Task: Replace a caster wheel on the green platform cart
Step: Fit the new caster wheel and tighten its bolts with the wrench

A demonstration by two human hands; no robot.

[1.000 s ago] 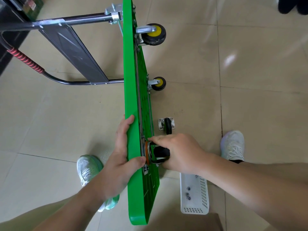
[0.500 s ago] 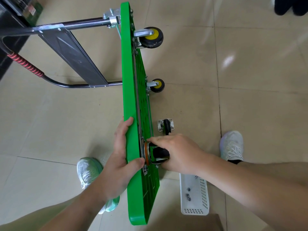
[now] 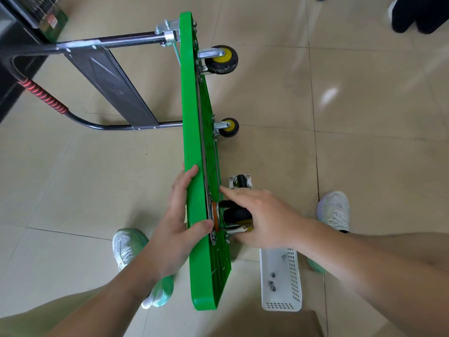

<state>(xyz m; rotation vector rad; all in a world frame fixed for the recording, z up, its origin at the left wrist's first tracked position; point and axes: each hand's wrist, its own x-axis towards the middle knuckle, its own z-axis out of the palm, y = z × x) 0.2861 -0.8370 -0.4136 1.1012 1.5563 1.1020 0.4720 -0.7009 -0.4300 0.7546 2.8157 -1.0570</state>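
Two yellow-hubbed wheels (image 3: 222, 60) are sticking out at the 12 o'clock end of the green platform cart (image 3: 194, 117), which is standing on its long edge on the floor (image 3: 352, 166) at centre view. The left hand (image 3: 177, 224) is clamping the deck's upper rim. The right hand (image 3: 264, 220) is curling around a black caster (image 3: 237, 214) with a shiny bracket, holding it against the ribbed underside toward 6 o'clock.

Glossy beige floor tiles (image 3: 364, 166) fill the view, with thin dark grout lines (image 3: 315, 154) crossing between them. A tall black cabinet (image 3: 12, 57) stands at the far left edge. Well to the cabinet's right, a soft white glare (image 3: 329, 96) sits on one tile. Farther right, in the top corner, there's a dark rounded shape (image 3: 418, 18), too cropped to identify.
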